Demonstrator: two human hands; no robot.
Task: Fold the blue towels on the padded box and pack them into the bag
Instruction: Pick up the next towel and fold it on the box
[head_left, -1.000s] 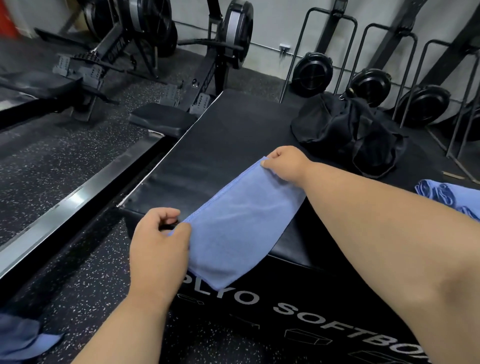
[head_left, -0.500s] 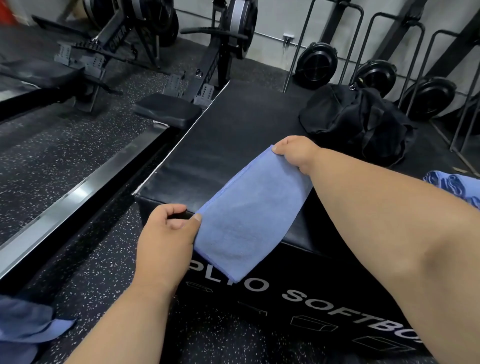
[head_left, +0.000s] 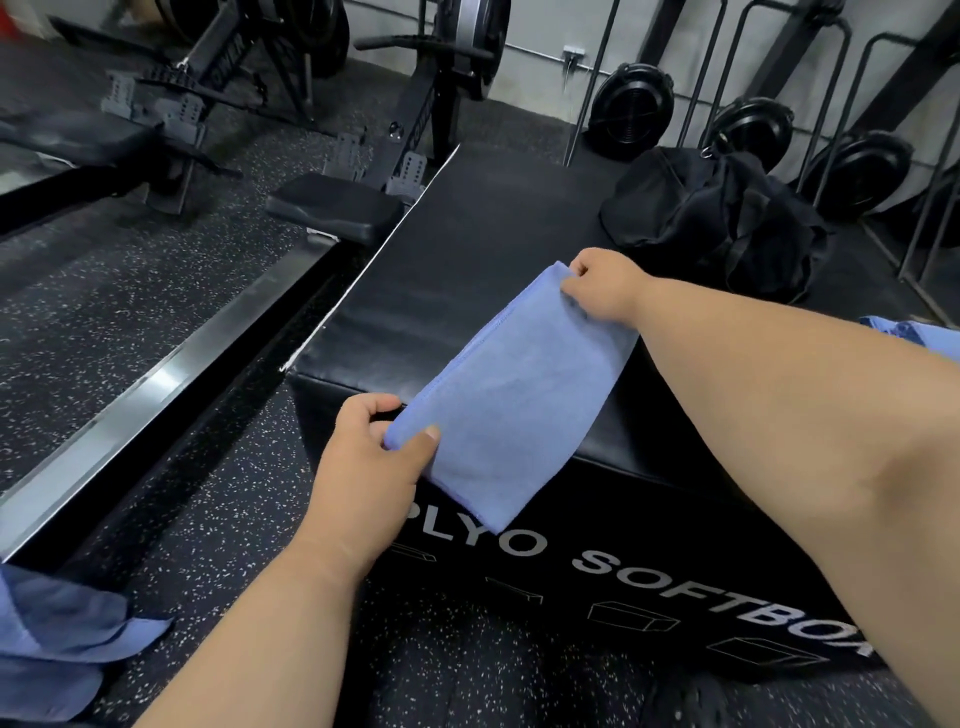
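A folded blue towel (head_left: 511, 395) hangs stretched between my hands over the near left corner of the black padded box (head_left: 467, 249). My left hand (head_left: 369, 467) pinches its near corner between thumb and fingers. My right hand (head_left: 602, 283) grips the far corner, lifted above the box top. The towel's lower edge droops past the box's front face. A black bag (head_left: 711, 218) slumps on the far right part of the box. More blue towels (head_left: 919, 338) show at the right edge, partly hidden by my right arm.
Blue cloth (head_left: 57, 639) lies at the lower left over the speckled floor. A rowing machine rail (head_left: 171, 374) and seat (head_left: 337, 208) run along the box's left side. Weight plates on racks (head_left: 748, 130) line the back wall.
Both hands have lifted the towel slightly and held it taut. The view has shifted a little, bringing the box closer.
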